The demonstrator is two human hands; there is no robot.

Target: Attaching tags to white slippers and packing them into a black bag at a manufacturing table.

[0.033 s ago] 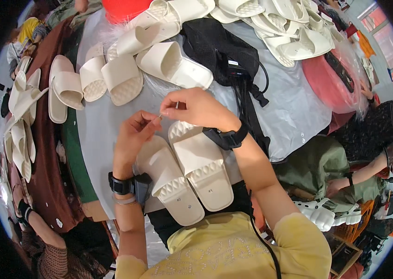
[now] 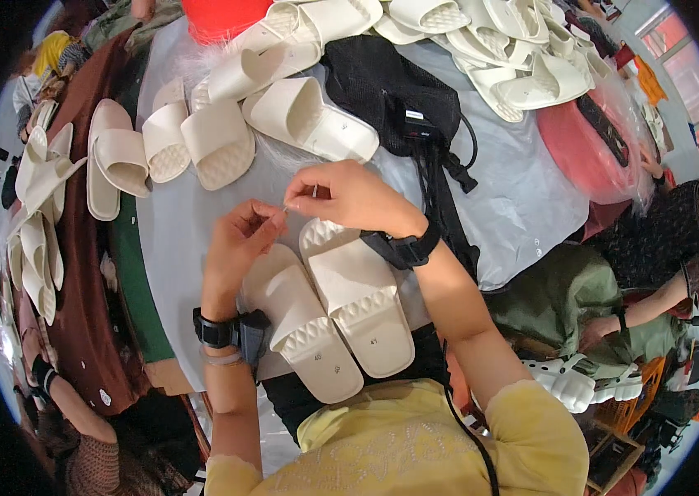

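Observation:
My left hand (image 2: 240, 236) and my right hand (image 2: 348, 194) meet fingertip to fingertip over a pair of cream slide slippers. Thumb and forefinger are pinched on each hand. A tiny pale bit shows between the fingertips, too small to name. Under and beside the hands lie the left slipper (image 2: 287, 293) and the right slipper (image 2: 355, 277), side by side, heels toward me and straps upward. My right hand and wrist partly cover the right slipper's toe. My left hand hides some of the left slipper's far end.
More cream slippers (image 2: 217, 142) lie left and ahead, with a larger heap (image 2: 523, 62) at the far right. A black mesh bag (image 2: 395, 91) with straps sits beyond my hands on grey plastic sheeting (image 2: 506, 198). A pink plastic-wrapped bundle (image 2: 585, 149) lies right. Other people work at both sides.

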